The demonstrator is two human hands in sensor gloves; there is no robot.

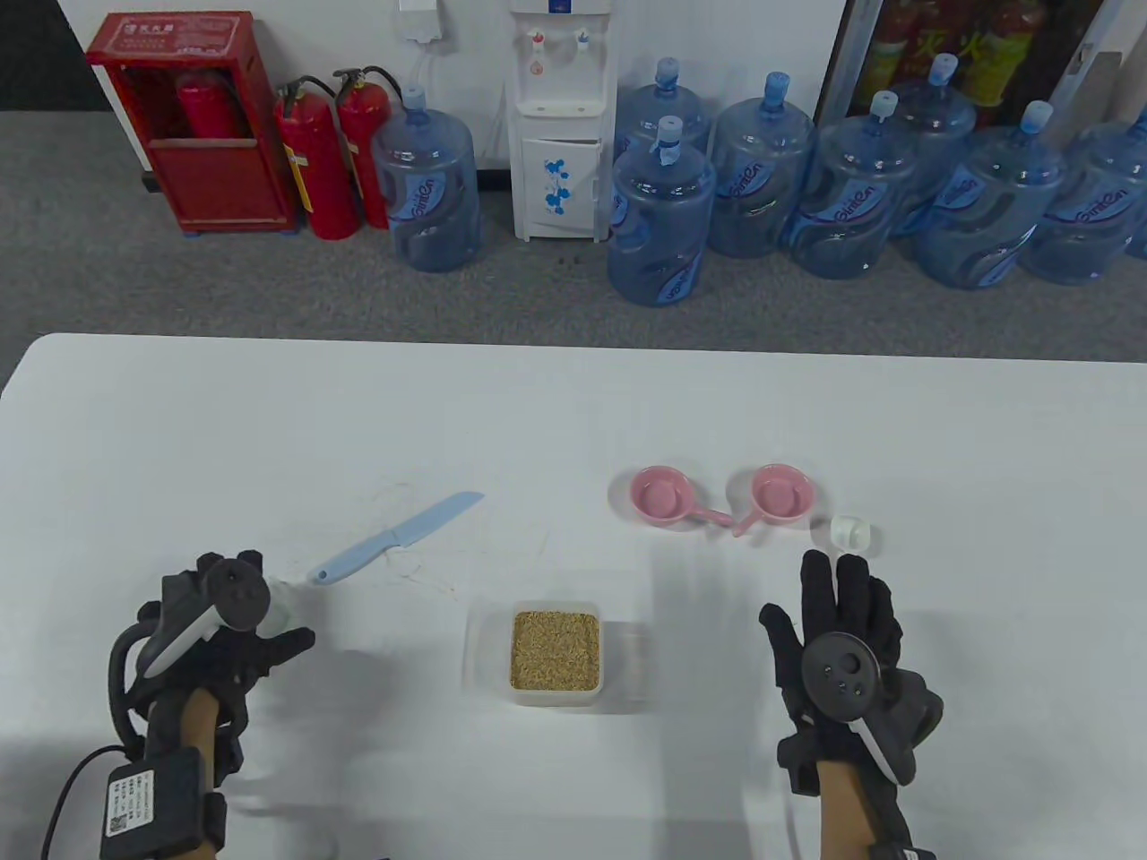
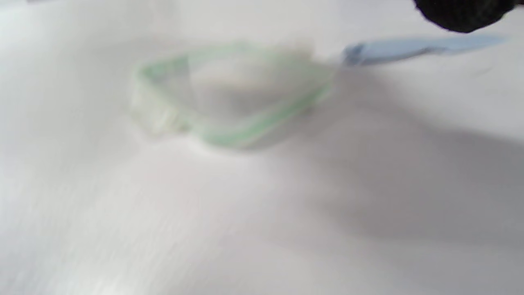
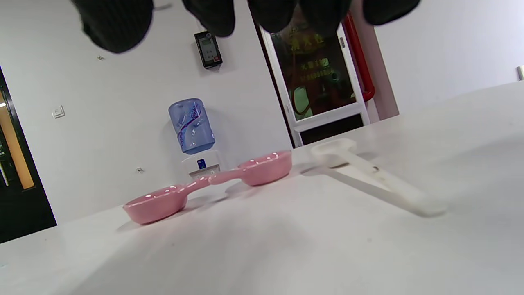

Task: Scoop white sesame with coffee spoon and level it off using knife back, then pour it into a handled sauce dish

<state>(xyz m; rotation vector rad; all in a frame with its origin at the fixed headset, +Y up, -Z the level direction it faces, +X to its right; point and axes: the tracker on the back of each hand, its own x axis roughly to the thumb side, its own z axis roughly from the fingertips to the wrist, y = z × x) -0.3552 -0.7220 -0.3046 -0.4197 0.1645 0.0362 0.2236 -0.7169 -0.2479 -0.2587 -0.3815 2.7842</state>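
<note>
Sesame tub [image 1: 556, 661] near table [image 1: 179, 430] front edge, centre, uncovered. Knife [image 1: 399, 537] left of tub, handle near left hand [image 1: 219, 640]; lid [image 2: 229, 94] beside handle. Two pink dishes [image 1: 663, 497] right of centre, handles meeting. Spoon [image 3: 368, 172] just right of dishes. Right hand [image 1: 847, 654] hovers by spoon, fingers straight, apart, empty. Left hand fingers loose, holding nothing.

An office or utility room, indicated by grey carpet, a water dispenser [image 1: 560, 116] flanked by stacked blue water jugs [image 1: 851, 197], and red fire extinguishers [image 1: 336, 157] beside a red cabinet [image 1: 193, 125], all beyond the white bench [image 1: 269, 421].
</note>
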